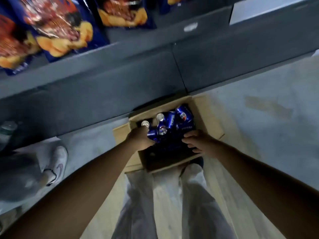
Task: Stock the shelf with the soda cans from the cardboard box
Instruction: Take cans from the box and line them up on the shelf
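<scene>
An open cardboard box sits on the floor against the foot of the dark shelf, and blue soda cans lie heaped toward its far corner, some upright, some tipped. The left hand reaches in over the box's left edge, its fingers curled around one blue can. The right hand hovers inside near the right edge, fingers loosely spread and gripping nothing visible, while bags of chips fill the shelf above.
</scene>
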`<state>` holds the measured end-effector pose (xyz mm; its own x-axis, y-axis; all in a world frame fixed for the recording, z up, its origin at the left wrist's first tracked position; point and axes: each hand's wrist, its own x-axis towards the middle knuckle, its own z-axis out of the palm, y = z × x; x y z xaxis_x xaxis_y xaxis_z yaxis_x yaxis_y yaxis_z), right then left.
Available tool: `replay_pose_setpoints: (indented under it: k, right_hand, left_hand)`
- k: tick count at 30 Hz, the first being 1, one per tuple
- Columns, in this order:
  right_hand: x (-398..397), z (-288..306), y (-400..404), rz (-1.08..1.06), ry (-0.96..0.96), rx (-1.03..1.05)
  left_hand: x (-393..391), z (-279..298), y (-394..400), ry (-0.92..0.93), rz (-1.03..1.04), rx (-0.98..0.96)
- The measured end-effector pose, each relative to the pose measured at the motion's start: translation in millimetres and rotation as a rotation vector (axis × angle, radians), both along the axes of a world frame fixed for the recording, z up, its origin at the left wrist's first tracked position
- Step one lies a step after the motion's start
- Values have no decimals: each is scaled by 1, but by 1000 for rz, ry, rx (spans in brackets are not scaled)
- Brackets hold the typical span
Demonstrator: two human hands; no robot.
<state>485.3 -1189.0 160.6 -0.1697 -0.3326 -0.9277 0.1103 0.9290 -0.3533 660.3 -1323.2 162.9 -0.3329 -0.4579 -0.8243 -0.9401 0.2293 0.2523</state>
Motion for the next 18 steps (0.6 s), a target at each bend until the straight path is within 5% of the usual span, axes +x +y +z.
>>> replay_pose_setpoints:
  k: [18]
  right_hand:
    - [-15, -210, 45, 168, 64, 73]
  left_hand:
    - [16, -227, 48, -27, 221, -23]
